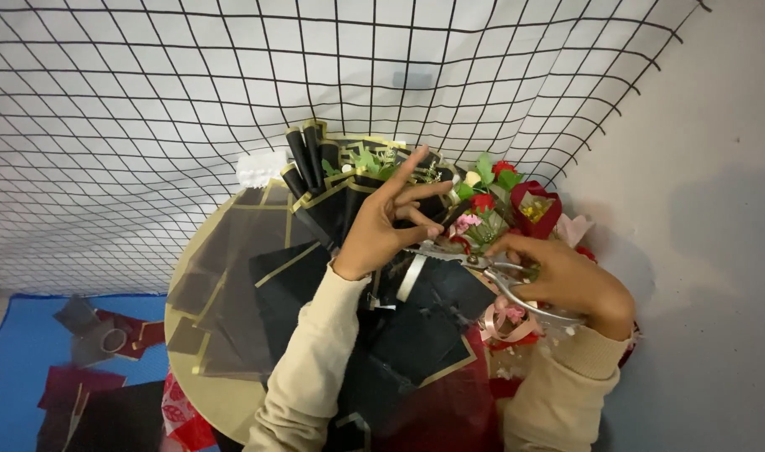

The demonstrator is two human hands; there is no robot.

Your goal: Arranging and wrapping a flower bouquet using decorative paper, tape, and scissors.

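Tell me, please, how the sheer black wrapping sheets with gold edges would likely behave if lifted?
The sheer black wrapping sheets with gold edges look thin and see-through, so probably light and floppy. Loosely overlapped on the round tan table, they would likely slide apart when pushed.

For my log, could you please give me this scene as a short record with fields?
left hand: on the black wrapping, fingers spread
right hand: holding scissors, blades pointing left toward the left hand
bouquet: red and pink flowers with green leaves
table: round, tan
backdrop: white sheet with black grid
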